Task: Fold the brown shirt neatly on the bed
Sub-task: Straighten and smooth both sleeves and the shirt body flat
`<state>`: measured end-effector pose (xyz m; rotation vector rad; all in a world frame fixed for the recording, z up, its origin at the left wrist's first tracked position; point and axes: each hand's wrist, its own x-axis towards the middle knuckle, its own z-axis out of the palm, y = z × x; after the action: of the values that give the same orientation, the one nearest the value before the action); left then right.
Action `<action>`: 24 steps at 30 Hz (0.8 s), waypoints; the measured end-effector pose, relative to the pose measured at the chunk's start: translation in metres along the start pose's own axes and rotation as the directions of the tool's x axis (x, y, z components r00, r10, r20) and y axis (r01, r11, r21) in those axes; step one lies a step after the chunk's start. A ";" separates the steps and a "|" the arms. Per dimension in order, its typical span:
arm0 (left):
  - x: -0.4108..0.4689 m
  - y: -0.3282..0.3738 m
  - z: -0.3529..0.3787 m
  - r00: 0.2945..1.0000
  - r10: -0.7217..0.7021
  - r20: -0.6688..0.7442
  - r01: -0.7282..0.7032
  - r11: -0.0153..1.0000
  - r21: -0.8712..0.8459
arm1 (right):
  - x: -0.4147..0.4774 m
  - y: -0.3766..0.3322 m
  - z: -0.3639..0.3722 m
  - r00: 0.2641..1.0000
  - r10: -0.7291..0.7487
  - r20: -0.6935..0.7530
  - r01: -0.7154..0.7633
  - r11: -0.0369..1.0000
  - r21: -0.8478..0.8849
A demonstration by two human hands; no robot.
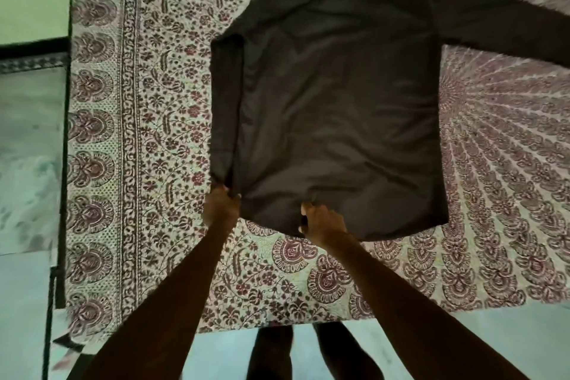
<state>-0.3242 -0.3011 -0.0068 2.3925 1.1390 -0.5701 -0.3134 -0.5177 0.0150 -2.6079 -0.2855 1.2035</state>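
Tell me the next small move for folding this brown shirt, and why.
Probably fold the right-side sleeve in across the brown shirt. The left-side sleeve already lies folded down along its edge, its end pinched by the left hand; the right hand grips the hem, but the right-side sleeve lies stretched out over the bedspread.

You are looking at one brown shirt [336, 108], one patterned bedspread [148, 133] and two hands (left hand [220, 205], right hand [324, 222]).
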 end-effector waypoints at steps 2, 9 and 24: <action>0.007 -0.011 -0.001 0.998 0.035 0.053 -0.037 0.998 0.056 | 0.002 -0.006 -0.003 1.000 0.006 0.012 -0.005 0.998 -0.062; 0.027 -0.020 -0.022 0.996 -0.040 -0.080 0.026 0.984 -0.176 | 0.013 -0.048 -0.007 1.000 0.007 0.006 -0.008 1.000 0.008; 0.099 -0.052 -0.112 0.888 0.343 -0.307 -0.376 0.925 -0.051 | 0.048 -0.155 0.037 0.996 0.086 0.028 -0.079 0.980 -0.184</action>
<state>-0.2886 -0.1497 0.0225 2.5593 0.7731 -0.0266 -0.3218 -0.3518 0.0055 -2.7822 -0.3112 1.3095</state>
